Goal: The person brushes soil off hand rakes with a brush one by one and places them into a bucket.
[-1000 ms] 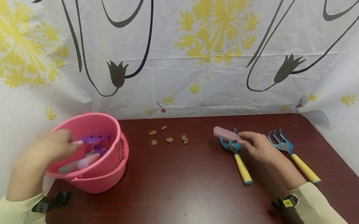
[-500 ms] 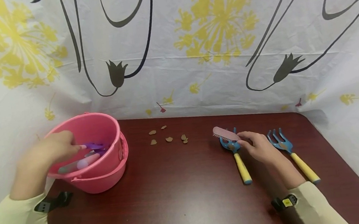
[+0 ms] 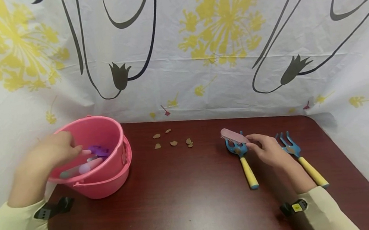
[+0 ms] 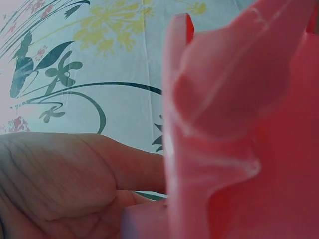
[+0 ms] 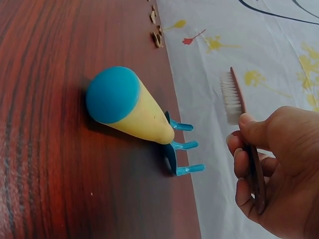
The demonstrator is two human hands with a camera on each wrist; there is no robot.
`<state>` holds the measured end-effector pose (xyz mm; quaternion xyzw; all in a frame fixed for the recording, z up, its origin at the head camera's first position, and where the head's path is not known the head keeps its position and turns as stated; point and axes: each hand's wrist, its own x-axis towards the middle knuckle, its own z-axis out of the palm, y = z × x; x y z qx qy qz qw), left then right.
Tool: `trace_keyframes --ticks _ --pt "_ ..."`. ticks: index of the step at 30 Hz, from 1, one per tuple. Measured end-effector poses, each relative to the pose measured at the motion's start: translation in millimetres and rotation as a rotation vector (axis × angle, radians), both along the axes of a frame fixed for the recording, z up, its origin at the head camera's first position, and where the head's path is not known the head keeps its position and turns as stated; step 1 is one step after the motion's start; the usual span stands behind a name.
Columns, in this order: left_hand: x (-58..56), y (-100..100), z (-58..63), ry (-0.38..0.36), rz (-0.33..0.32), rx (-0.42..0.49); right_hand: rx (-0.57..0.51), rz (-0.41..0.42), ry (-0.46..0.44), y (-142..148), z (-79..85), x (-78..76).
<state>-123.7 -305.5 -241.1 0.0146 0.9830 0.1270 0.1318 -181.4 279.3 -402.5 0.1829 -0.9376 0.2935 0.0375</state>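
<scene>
Over a dark red-brown table (image 3: 180, 205) before a flower-printed white cloth (image 3: 167, 83), the right hand (image 3: 269, 153) grips a pink brush (image 3: 234, 136), bristles downward, above one blue-and-yellow fork (image 3: 249, 173) and near a second fork (image 3: 313, 172). The left hand (image 3: 53, 151), inside a pink bucket (image 3: 101, 129), pinches a pink-handled purple tool (image 3: 100, 150); brown flakes (image 3: 173, 143) lie between.

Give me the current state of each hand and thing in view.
Left hand, at the upper bucket, grip unclear.
Right hand, gripping the brush.
Brush, raised, bristles down.
Upper bucket, open-topped, holding a purple item.
Lower bucket, upper one seated in it.
Left fork, lying on the table.
Right fork, lying likewise.
Brown pieces, scattered on the table.
</scene>
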Motion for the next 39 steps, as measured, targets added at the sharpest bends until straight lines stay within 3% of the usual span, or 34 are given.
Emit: trace_keyframes --ticks 10,16,20,29,34,39 --pt "2.3 18 2.3 0.17 -0.033 0.052 -0.011 0.002 -0.004 5 1.5 2.5" --pt "9.4 46 4.5 0.302 -0.059 0.132 -0.009 -0.009 0.011 6 0.9 2.2" --pt "16.1 70 4.1 0.353 -0.095 0.208 -0.004 -0.016 -0.01 8 1.8 2.4" --pt "22.5 119 -5.1 0.303 -0.235 0.314 -0.009 -0.017 -0.035 10 5.5 5.3" --pt "14.3 136 -17.9 0.241 -0.327 0.387 -0.006 -0.032 -0.037 12 5.5 6.3" --pt "1.5 148 -36.8 0.189 -0.407 0.396 -0.009 -0.041 -0.033 14 3.8 6.7"
